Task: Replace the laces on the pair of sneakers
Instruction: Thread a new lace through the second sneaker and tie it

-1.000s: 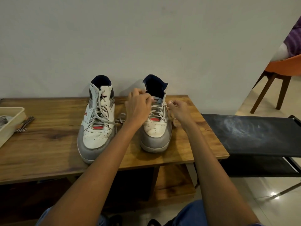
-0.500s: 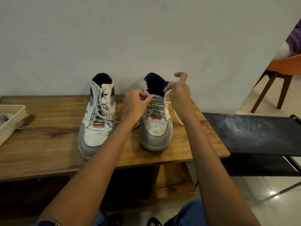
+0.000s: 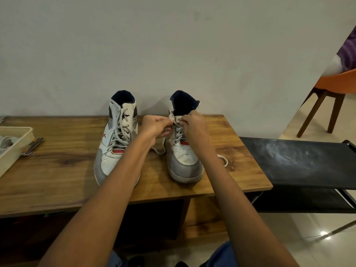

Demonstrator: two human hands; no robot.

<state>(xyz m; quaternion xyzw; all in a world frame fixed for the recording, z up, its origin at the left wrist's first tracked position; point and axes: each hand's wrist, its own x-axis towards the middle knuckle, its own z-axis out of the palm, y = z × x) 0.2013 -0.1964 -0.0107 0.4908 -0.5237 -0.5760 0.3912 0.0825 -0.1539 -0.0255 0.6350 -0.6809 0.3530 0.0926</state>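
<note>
Two white and grey high-top sneakers stand toes toward me on the wooden table (image 3: 57, 170). The left sneaker (image 3: 117, 137) is fully laced. Both hands work at the upper eyelets of the right sneaker (image 3: 183, 158). My left hand (image 3: 156, 128) pinches the sneaker's left eyelet flap near the tongue. My right hand (image 3: 194, 124) pinches the white lace (image 3: 178, 132) at the same spot. One loose end of that lace lies between the shoes and another curls on the table to the right (image 3: 223, 159).
A beige tray (image 3: 17, 149) with coiled white laces sits at the table's left edge, a metal tool (image 3: 32, 146) beside it. A black fabric rack (image 3: 300, 160) stands right of the table. An orange chair (image 3: 331, 93) is at the far right.
My right hand, raised beside the collar half a second ago pulling lace, has dropped back to the upper eyelets. My left hand stayed at the sneaker's left flap.
</note>
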